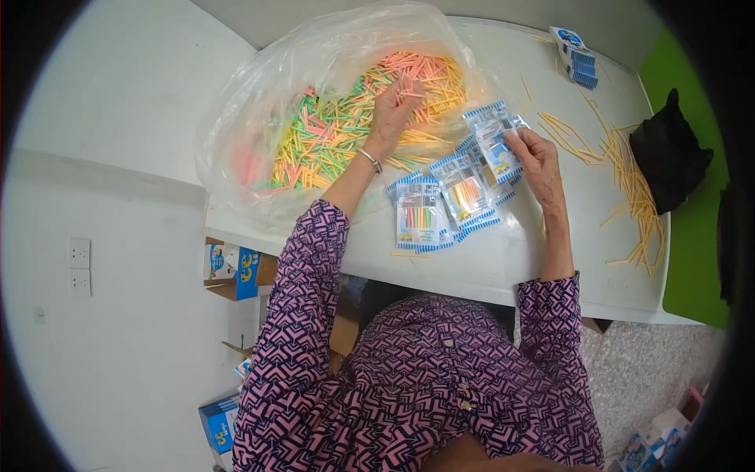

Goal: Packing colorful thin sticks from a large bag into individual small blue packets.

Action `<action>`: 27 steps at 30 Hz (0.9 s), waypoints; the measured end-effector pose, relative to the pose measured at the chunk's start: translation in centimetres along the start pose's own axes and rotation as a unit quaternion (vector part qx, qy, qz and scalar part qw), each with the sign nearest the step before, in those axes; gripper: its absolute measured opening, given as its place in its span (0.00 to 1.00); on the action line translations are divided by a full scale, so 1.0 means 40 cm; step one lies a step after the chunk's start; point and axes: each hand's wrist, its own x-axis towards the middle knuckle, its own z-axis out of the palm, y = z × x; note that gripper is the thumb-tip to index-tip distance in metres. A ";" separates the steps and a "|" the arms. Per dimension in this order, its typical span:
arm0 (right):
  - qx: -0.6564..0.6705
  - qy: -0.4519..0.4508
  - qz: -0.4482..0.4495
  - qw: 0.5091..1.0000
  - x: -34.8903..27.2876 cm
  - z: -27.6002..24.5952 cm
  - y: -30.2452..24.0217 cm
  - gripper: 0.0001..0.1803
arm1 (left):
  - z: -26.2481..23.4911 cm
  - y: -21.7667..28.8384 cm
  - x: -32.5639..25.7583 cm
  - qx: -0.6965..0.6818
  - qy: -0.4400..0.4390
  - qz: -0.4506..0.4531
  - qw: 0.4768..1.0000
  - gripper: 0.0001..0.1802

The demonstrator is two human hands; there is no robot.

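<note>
My left hand (395, 106) reaches into a large clear plastic bag (224, 149), its fingers closed around a few thin pink sticks. Loose short sticks (338, 134) in pink, yellow, green and orange fill the bag. Between the fingers and thumb of my right hand (538, 161) is a blue-and-white clear packet (493, 141), held upright over other packets. Below it on the table lie several similar packets; one filled packet (419, 212) shows a row of coloured sticks through its window, and another filled packet (467, 187) overlaps it.
Long yellow sticks (629, 169) are scattered on the right of the white table (487, 271), beside a black bag (672, 153). Folded blue-and-white packaging (578, 59) stands at the back right. A green panel (692, 259) borders the right side. An open carton (240, 271) sits below the table's left edge.
</note>
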 end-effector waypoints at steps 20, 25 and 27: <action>-0.011 -0.010 0.012 1.000 0.000 0.005 -0.014 0.14 | 0.014 0.009 -0.014 0.077 -0.012 0.043 0.996 0.14; -0.009 -0.006 0.013 1.000 -0.001 0.008 -0.015 0.14 | 0.012 0.018 -0.012 0.033 0.003 0.028 0.999 0.16; -0.005 -0.005 0.016 1.000 -0.002 0.008 -0.017 0.14 | 0.006 0.027 -0.007 0.013 0.003 0.002 1.000 0.17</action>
